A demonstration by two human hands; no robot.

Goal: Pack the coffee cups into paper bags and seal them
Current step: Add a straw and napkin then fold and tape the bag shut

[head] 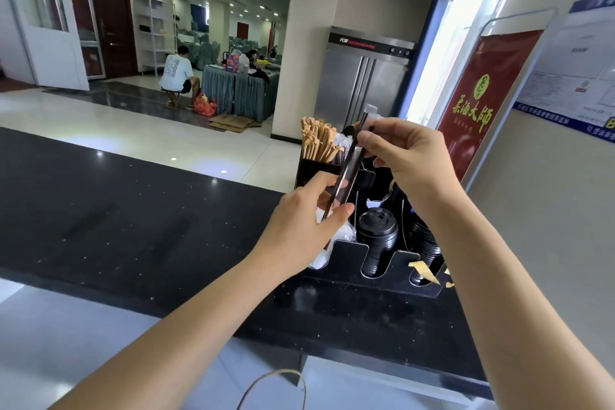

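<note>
My left hand [306,223] and my right hand [409,160] both grip wrapped black straws [349,173] in clear plastic sleeves, held up over a black organizer [346,260] on the counter. The left hand pinches the lower end, the right hand the upper end. A stack of black cup lids [377,236] stands in the organizer just below the hands. At the bottom edge a twine handle of a paper bag [276,379] arches into view. No coffee cup is visible.
Wooden stirrers [319,143] stand in the organizer's back compartment. The black speckled counter [116,226] stretches left. A red banner stand [482,103] is on the right, a steel fridge [362,80] behind. A person sits at a draped table far back.
</note>
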